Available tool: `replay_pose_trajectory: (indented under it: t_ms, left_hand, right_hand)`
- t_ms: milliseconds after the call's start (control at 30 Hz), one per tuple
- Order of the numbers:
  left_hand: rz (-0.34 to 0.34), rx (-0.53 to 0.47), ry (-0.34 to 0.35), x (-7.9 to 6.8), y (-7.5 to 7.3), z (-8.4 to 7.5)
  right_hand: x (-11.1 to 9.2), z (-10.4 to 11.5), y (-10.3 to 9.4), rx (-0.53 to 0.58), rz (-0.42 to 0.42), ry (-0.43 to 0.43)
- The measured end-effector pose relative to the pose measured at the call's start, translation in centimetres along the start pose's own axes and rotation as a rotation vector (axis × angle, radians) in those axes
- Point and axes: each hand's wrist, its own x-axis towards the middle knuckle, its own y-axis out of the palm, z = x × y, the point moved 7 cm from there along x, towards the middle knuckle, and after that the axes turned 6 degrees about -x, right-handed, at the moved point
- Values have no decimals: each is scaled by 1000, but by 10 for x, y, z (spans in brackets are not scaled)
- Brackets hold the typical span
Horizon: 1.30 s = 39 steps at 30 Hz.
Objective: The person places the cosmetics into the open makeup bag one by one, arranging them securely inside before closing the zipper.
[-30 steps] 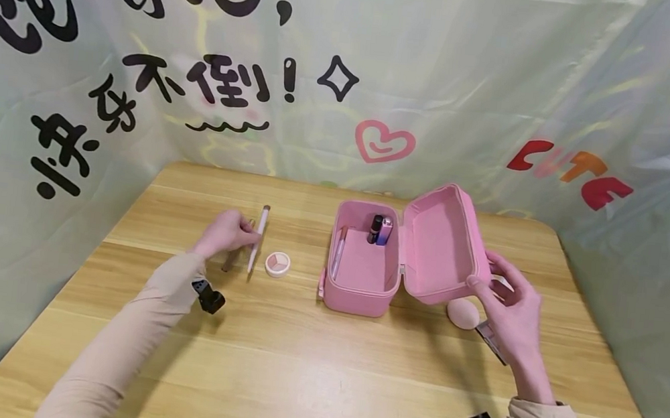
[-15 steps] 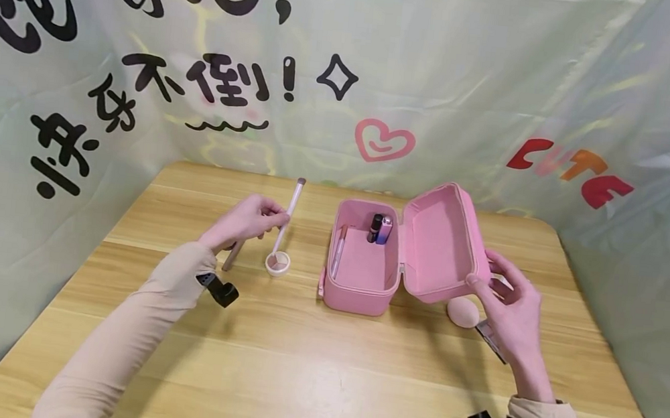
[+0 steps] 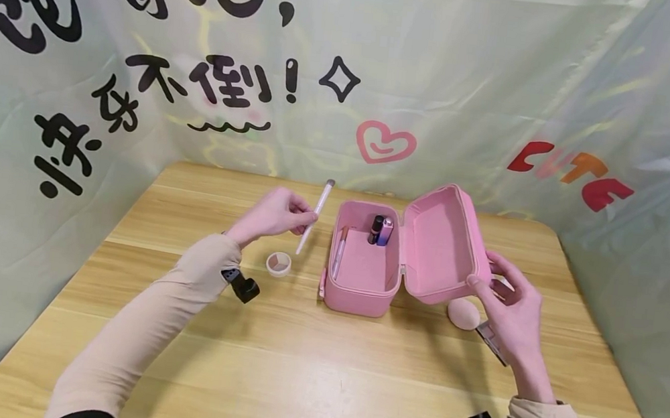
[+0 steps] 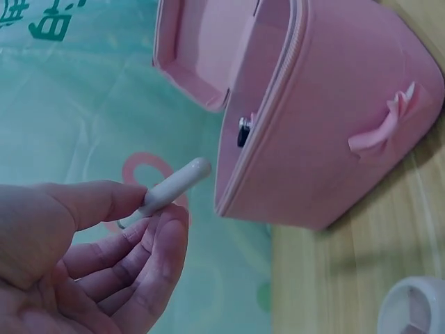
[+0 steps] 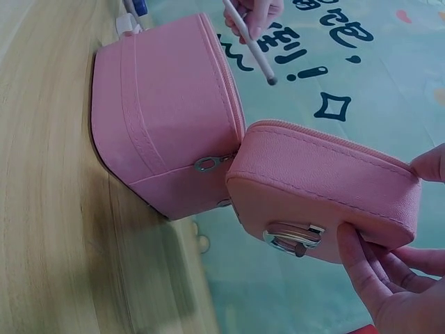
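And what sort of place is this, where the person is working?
Probably a corner set up for filming, though I cannot be sure: printed cloth sheets hang behind and on both sides of a wooden table, and small black devices sit at both sleeves.

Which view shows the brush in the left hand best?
The head view: the brush shows from dark tip to handle end, with only the left hand covering its middle. The left wrist view shows mainly the foreshortened handle end; the right wrist view shows the tip and shaft, but the top edge crops the rest.
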Motion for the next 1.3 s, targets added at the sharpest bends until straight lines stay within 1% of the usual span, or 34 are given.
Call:
replay_pose_trajectory:
  t_ms: [300,500,633,800,867,933,1033,1200,1233,1300]
  left_hand:
    - [11,39,20,8,14,-14]
    - [20,67,51,12,21,-23]
    - [32,99,52,17,24,-28]
    - [43,169,30,25,29,-37]
    - [59,182,14,28,32,-40]
    - [78,197,-9,31,36,-44]
    - [105,247,-40,35,43,-48]
    - [115,315,-94,41,51,-51]
    - [111,348,-98,42,52,-52]
    - [103,444,-97,44,55,-53]
  right_hand:
    - [-1,0,0,-2,1,0]
    - [0,0,0,5,2,-3]
    - [0,0,0,0,-2,-8]
    - [0,1,0,-4,-4,-5]
    - [0,1,-1,-9,-5,-2]
    - [0,1,-1,-9,-6,2]
    - [0,1,-1,-17,-9,4]
    - [0,1,0,-24,-5,3]
    - [0,1,0,-23,-4,3]
    - [-1,1,0,-20,-1,4]
